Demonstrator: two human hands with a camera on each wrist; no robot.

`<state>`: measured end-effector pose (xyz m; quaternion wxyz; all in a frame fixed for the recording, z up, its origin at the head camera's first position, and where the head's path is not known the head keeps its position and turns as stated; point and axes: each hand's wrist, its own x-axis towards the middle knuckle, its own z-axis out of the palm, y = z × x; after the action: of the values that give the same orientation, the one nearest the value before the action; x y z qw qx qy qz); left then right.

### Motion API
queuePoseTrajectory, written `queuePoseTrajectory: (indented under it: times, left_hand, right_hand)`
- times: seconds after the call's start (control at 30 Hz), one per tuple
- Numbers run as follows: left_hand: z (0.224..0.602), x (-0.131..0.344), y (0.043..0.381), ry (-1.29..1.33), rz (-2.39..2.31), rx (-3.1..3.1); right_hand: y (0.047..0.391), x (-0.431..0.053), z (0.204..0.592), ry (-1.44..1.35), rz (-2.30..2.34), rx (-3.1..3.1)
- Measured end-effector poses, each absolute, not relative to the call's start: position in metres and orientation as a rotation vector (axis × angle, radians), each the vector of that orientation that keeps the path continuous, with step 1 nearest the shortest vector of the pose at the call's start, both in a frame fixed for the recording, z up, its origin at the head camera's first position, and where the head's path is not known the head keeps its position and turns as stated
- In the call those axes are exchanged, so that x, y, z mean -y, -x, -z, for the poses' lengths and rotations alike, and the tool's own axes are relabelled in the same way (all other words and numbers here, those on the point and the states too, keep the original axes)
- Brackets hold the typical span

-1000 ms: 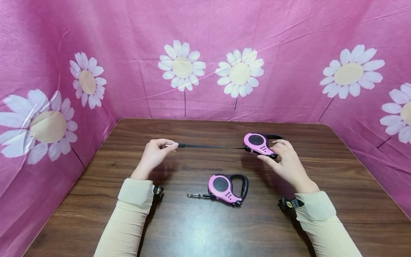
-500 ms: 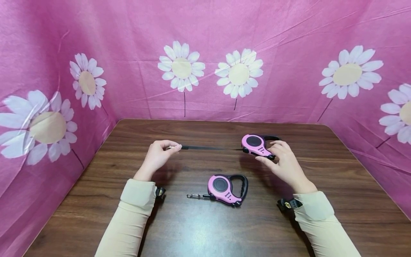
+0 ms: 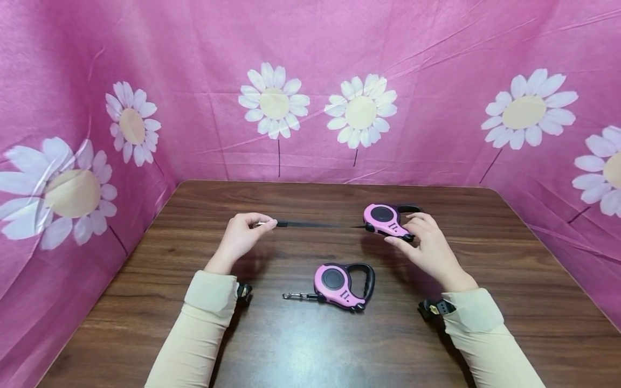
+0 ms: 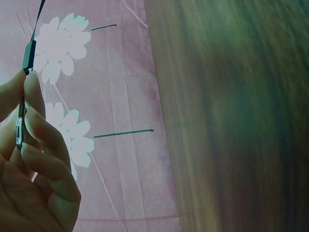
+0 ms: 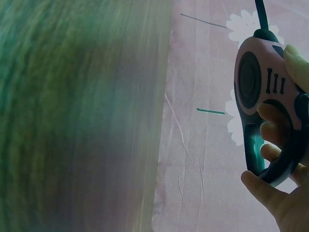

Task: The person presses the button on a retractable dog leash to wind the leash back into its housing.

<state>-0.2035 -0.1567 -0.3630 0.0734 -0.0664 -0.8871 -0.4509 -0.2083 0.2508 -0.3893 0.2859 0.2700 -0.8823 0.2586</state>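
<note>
My right hand (image 3: 430,249) holds a pink and black retractable dog leash (image 3: 383,216) up over the back right of the table. In the right wrist view, its fingers pass through the black handle loop (image 5: 253,145), with the thumb along the casing's side. A thin black strap (image 3: 315,224) runs straight out of the casing to the left. At the strap's far end, my left hand (image 3: 237,240) pinches the metal clip (image 4: 19,130) between thumb and fingers, which partly cover it. A second matching leash (image 3: 335,284) lies flat in front, between the hands, its clip (image 3: 299,296) pointing left.
The brown wood-grain table (image 3: 310,345) has a pink cloth (image 3: 204,124) with white daisies hanging behind it and along both sides. A black wrist strap (image 3: 439,308) sits below each hand.
My left hand has shifted slightly right and the right hand slightly left, so the stretch of strap between them is a little shorter. The leash on the table has stayed put.
</note>
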Motion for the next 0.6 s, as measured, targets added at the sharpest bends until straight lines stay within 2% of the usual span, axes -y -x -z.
queuePoseTrajectory:
  times: [0.6]
  left_hand:
    - [0.3647, 0.1524, 0.2029, 0.219, 1.312, 2.683]
  right_hand:
    - [0.2075, -0.2484, 0.3897, -0.724, -0.687, 2.370]
